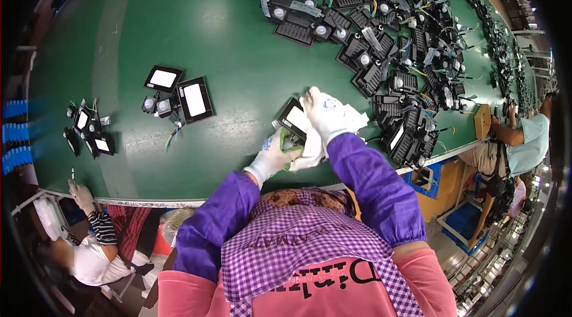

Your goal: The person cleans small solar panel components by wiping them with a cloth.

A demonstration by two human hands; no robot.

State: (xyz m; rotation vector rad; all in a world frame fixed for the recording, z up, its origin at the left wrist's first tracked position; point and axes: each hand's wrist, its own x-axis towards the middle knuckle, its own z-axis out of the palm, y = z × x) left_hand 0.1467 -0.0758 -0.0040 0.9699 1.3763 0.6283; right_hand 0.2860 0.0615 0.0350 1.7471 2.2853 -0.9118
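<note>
Near the front edge of the green table point(238, 37), my gloved left hand point(274, 155) grips the lower side of a black lamp point(294, 117) with a white front panel. My right hand point(325, 113), also gloved, is closed on a white cloth point(313, 151) at the lamp's right side. Part of the cloth hangs between my hands and partly hides the lamp. Left of my hands, two black lamps with white panels point(195, 100) lie beside small round sensors point(162, 106) and coloured wires.
A large pile of black lamps point(411, 72) covers the right side of the table. A smaller group point(89, 129) lies at the far left. One co-worker point(98, 257) sits at the lower left, another point(527, 141) at the right by a cardboard box point(482, 121).
</note>
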